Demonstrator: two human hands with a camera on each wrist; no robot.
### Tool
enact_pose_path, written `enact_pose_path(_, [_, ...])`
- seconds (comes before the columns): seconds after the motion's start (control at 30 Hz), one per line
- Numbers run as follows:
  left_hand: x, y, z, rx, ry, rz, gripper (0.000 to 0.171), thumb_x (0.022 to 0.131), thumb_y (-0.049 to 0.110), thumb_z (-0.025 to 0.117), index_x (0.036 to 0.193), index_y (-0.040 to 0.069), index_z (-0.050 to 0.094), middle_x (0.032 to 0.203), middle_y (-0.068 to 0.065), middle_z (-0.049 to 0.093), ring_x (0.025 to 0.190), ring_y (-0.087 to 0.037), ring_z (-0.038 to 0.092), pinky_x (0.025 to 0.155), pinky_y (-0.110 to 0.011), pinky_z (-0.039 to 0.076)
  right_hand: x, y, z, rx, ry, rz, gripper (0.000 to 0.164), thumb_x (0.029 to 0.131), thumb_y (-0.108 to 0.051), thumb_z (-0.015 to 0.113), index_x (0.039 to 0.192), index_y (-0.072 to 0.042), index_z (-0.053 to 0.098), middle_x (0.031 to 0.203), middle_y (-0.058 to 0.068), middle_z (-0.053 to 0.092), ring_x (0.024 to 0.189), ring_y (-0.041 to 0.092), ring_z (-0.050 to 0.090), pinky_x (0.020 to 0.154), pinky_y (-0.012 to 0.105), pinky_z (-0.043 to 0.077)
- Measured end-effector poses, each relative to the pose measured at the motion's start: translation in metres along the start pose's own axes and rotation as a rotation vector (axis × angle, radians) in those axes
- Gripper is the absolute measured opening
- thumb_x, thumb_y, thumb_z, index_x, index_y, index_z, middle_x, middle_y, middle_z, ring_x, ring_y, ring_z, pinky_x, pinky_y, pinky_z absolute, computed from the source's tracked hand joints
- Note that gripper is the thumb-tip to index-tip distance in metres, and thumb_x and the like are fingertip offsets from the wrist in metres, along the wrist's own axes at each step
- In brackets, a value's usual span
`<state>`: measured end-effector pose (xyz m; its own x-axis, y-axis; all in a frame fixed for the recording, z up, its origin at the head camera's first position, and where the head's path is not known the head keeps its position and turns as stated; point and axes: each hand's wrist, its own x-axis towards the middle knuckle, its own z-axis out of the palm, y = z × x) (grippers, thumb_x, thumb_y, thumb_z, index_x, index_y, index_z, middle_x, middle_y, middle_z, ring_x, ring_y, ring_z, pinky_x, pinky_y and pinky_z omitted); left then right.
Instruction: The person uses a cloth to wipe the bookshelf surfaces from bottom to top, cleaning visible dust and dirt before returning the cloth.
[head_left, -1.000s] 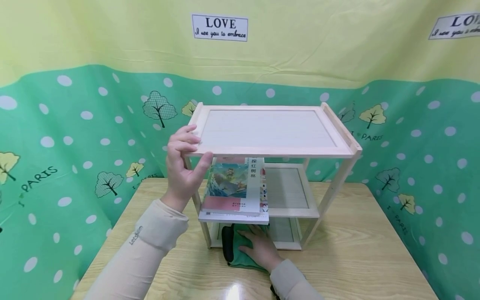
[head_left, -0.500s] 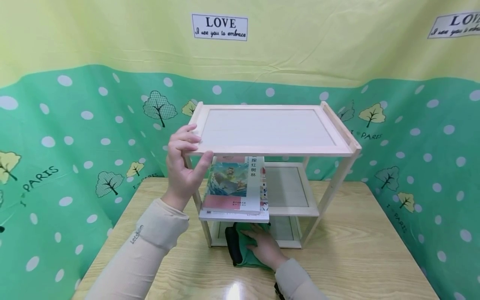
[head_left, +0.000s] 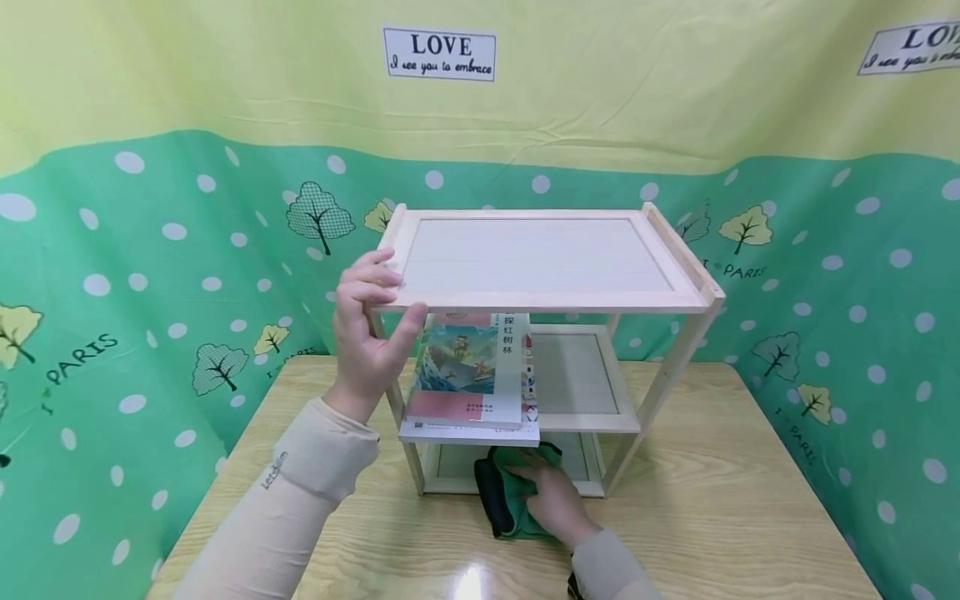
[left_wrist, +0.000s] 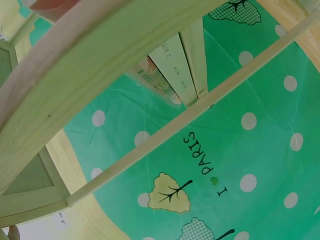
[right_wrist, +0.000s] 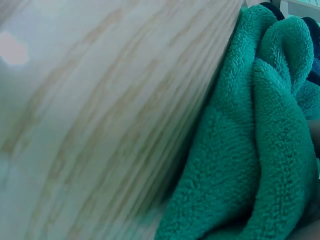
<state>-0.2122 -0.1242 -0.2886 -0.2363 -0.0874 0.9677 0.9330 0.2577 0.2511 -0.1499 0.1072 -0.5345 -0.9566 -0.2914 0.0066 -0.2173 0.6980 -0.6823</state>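
- Shelf point(head_left: 525, 258): wooden, three tiers, standing upright on the table point(head_left: 720, 500).
- Left hand point(head_left: 363, 333): on the shelf's top left corner, fingers bent over the side rail with small gaps between them, thumb apart at the front edge. Gripping the shelf.
- Cloth point(right_wrist: 220, 150): green, fluffy, folded, at the foot of the shelf; lies across its bottom front rail, near part out over the table. Black roll point(head_left: 491, 492) along the cloth's left side.
- Right hand point(head_left: 557, 504): on top of the cloth, in front of the shelf's bottom tier; fingers stretched out over it, thumb apart. Can't tell how hard it presses.
- Books point(head_left: 457, 358): stacked on the left part of the shelf's middle tier, lower one jutting past the front edge.
- Curtain point(head_left: 225, 200): yellow above, dotted green below, behind and on both sides of the shelf.
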Motion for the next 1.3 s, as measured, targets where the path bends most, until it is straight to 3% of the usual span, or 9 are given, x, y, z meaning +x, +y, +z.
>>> enact_pose_path(0.67, [-0.001, -0.001, 0.0, -0.018, 0.004, -0.006, 0.05, 0.09, 0.037, 0.068, 0.085, -0.006, 0.042, 0.103, -0.001, 0.057, 0.121, -0.034, 0.054, 0.112, -0.054, 0.04, -0.007, 0.01, -0.006, -0.07, 0.114, 0.03, 0.055, 0.07, 0.014, 0.059, 0.117, -0.012, 0.073, 0.144, 0.016, 0.055, 0.137, 0.045, 0.043, 0.101, 0.063, 0.048])
enact_pose_path(0.97, [0.0, 0.0, 0.0, -0.011, 0.0, -0.002, 0.05, 0.09, 0.037, 0.068, 0.085, -0.006, 0.042, 0.103, 0.0, 0.057, 0.122, -0.031, 0.054, 0.112, -0.054, 0.04, -0.01, 0.012, -0.008, -0.088, 0.151, 0.085, 0.057, 0.068, 0.015, 0.055, 0.115, -0.011, 0.074, 0.142, 0.017, 0.056, 0.137, 0.046, 0.043, 0.105, 0.067, 0.042])
enact_pose_path(1.3, [0.0, -0.001, 0.0, -0.011, -0.001, 0.008, 0.05, 0.091, 0.037, 0.067, 0.086, -0.006, 0.043, 0.103, -0.001, 0.057, 0.122, -0.032, 0.054, 0.112, -0.054, 0.04, -0.01, 0.01, -0.009, -0.086, 0.184, 0.131, 0.056, 0.067, 0.014, 0.052, 0.113, -0.009, 0.075, 0.141, 0.019, 0.056, 0.135, 0.046, 0.045, 0.096, 0.056, 0.053])
